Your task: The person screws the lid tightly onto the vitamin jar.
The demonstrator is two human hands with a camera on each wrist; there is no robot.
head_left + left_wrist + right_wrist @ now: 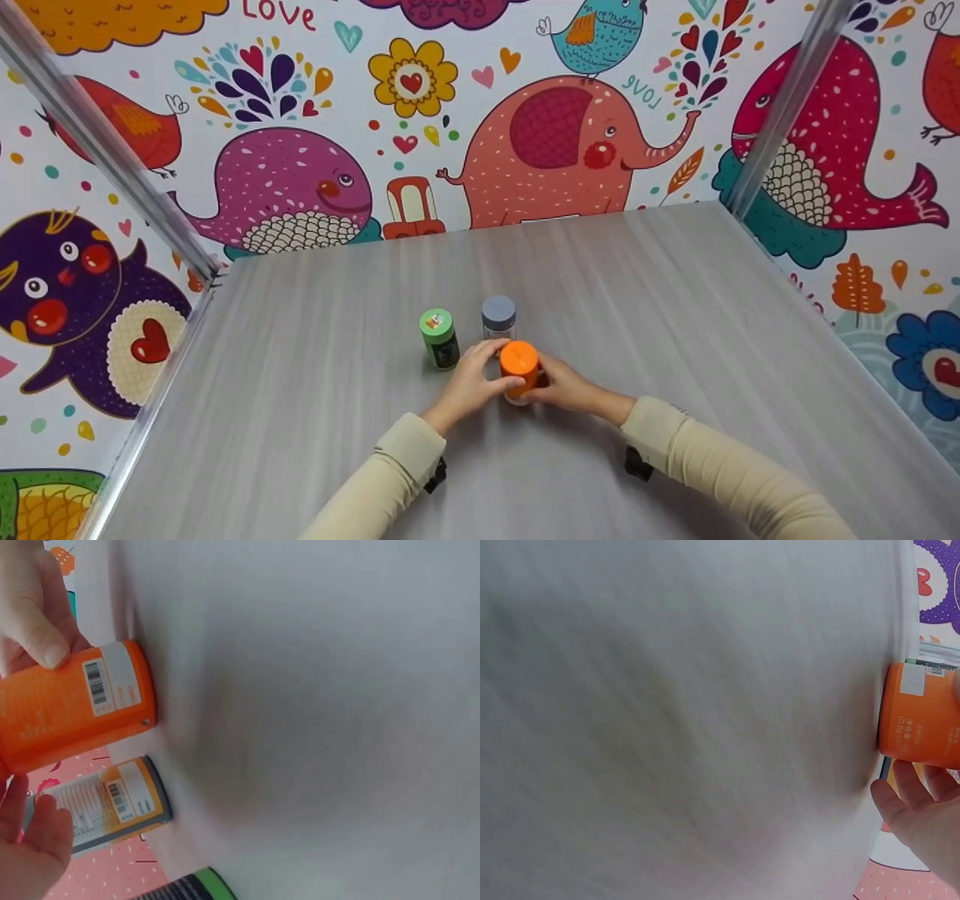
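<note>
An orange bottle with an orange lid (pixel 519 360) is upright between both hands in the head view. My left hand (pixel 471 381) holds it from the left, thumb across the front near the top. From the right, my right hand (pixel 570 385) grips it with the thumb on the front. A white barcode label (pixel 109 681) shows near the bottle's base in the left wrist view. Just behind stands a bottle with a grey lid (pixel 499 311), partly hidden by the left fingers. To the left is a dark bottle with a green lid (pixel 438 330).
The grey wood-grain table (pixel 315 390) extends around the bottles. Cartoon-printed panels (pixel 300 180) rise behind it and along both sides. Metal posts (pixel 787 105) stand at the back corners.
</note>
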